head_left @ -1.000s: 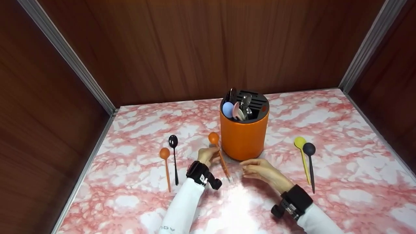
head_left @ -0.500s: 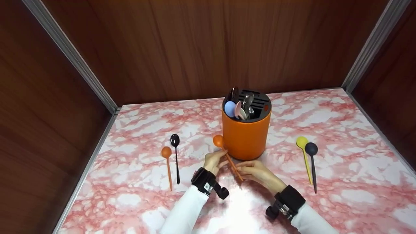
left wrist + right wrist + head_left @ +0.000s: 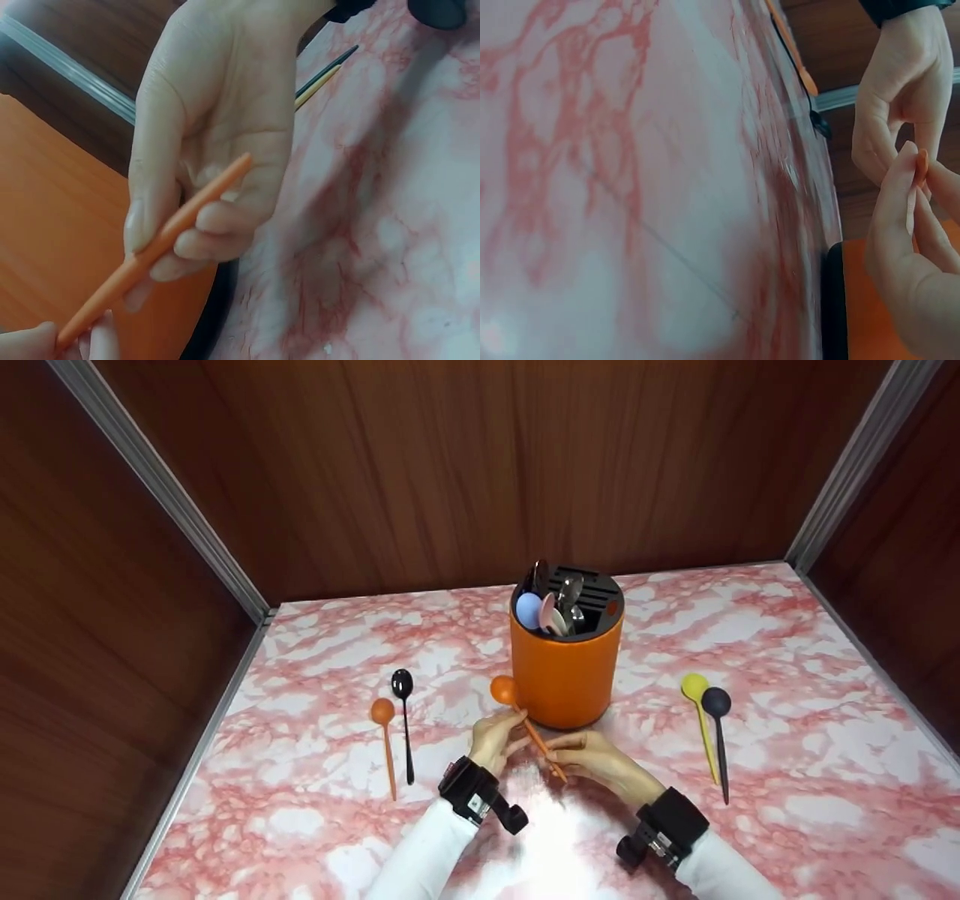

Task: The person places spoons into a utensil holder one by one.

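In front of the orange cylindrical holder, an orange spoon slants with its bowl up and to the left. My left hand pinches its handle just below the bowl. Farther down, my right hand holds the handle between thumb and fingers. The left wrist view shows the handle crossing the right hand's fingers, its tip sticking out near the palm. Only the handle's end shows in the right wrist view; the bowl is hidden there.
On the left of the marbled table lie another orange spoon and a black spoon. At right are a yellow spoon and a dark spoon. A blue spoon and several other utensils stand in the holder.
My left hand has brought the orange spoon slightly right, tilting its handle toward the right hand. The right hand has come left and now grips the handle's lower part.
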Demonstrator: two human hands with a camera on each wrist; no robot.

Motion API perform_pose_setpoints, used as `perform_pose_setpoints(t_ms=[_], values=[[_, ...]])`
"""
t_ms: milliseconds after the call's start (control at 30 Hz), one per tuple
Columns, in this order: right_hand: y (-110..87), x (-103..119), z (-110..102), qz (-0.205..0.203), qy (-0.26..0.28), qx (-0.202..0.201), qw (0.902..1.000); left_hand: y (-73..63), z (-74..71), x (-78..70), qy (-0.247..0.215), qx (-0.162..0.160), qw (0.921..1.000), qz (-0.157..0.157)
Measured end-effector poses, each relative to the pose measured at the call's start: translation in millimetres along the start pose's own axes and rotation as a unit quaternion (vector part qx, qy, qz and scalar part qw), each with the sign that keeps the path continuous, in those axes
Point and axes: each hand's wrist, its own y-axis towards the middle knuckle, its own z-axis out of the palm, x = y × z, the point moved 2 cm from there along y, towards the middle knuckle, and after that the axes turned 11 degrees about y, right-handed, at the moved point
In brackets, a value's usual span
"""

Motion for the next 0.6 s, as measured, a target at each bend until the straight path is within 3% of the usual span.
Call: perform_pose_setpoints(t_ms=[300, 600], values=[[-7.1, 5.0, -1.3, -0.005, -0.046, 0.013, 0.9989, -6.7, -1.9, -4.1, 0.004, 0.023, 0.9996, -0.013], [-12.6, 12.5, 2.1, -0.017, -0.054, 0.011, 0.9983, -13.0, 0.3, -13.1, -0.004, 0.054, 0.9985, -0.01]])
